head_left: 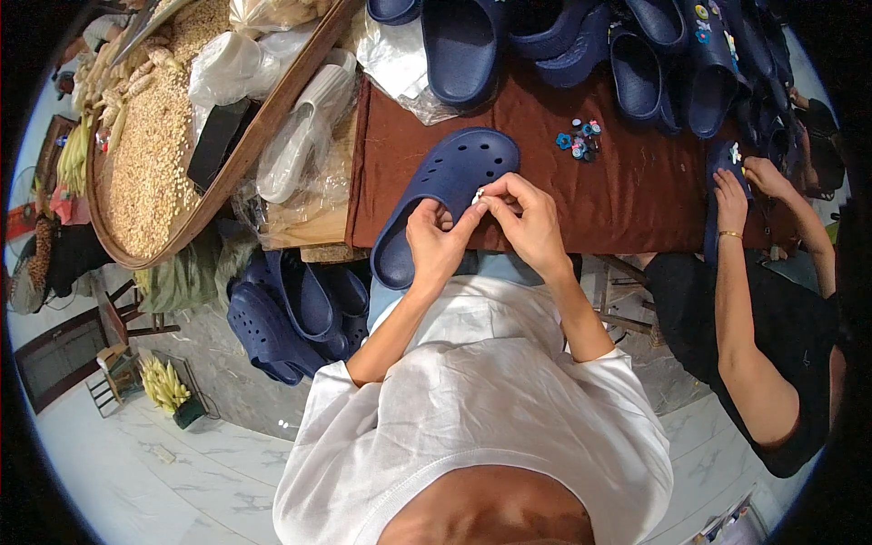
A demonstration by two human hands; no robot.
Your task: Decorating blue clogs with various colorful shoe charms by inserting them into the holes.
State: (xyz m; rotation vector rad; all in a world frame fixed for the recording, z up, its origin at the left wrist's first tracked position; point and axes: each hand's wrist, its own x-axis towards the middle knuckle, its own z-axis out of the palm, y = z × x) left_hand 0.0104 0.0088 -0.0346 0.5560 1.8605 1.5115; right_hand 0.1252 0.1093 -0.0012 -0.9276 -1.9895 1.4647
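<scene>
A navy blue clog with holes (442, 175) lies on the brown cloth in front of me, its toe pointing away and to the right. My left hand (439, 238) grips the clog's side near the opening, its thumb reaching toward my right hand. Between the thumb and fingertips of my right hand (527, 218) is a small white charm (478, 196), held at the clog's upper; its exact shape is too small to tell. Beyond the hands, a little heap of blue, white, black and pink charms (579, 140) lies on the cloth.
The brown cloth (409, 113) covers the table. Navy clogs (463, 54) crowd its far side; more clogs (309, 295) sit lower left. A wooden-rimmed tray (263, 136) holds corn kernels, beside a wrapped white clog (307, 127). At right, a co-worker's hands (732, 200) handle another clog.
</scene>
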